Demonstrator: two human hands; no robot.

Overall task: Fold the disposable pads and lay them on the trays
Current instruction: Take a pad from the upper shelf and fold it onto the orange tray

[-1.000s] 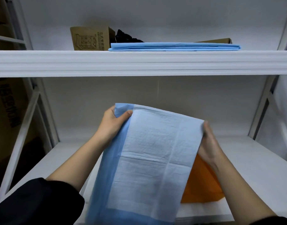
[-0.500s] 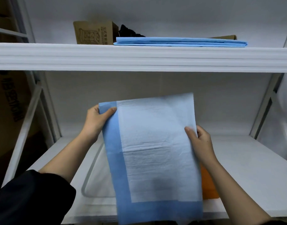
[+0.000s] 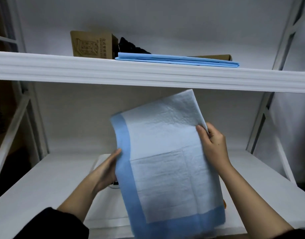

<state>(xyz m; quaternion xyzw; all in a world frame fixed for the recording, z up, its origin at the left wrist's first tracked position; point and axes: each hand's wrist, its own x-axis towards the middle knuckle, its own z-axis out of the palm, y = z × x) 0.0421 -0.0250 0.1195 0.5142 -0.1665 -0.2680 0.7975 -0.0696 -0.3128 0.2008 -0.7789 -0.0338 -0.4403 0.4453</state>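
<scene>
I hold a folded disposable pad (image 3: 165,169), white in the middle with a blue border, upright and tilted in front of the lower shelf. My right hand (image 3: 212,144) pinches its right edge near the top corner. My left hand (image 3: 106,171) grips its left blue edge lower down, fingers behind the sheet. Under the pad a white tray (image 3: 103,200) lies on the lower shelf, mostly hidden. A sliver of an orange thing (image 3: 224,203) shows at the pad's right edge. A flat stack of folded blue pads (image 3: 177,59) rests on the upper shelf.
The upper shelf (image 3: 148,75) crosses the view just above the pad's top corner. On it stand a brown cardboard box (image 3: 92,44), a black object (image 3: 131,47) and a flat cardboard piece (image 3: 217,57). White rack posts (image 3: 262,121) stand right and left.
The pad has tilted, its top right corner rising toward the upper shelf. My left hand slid down from the top left corner to the lower left edge. My right hand moved up the right edge.
</scene>
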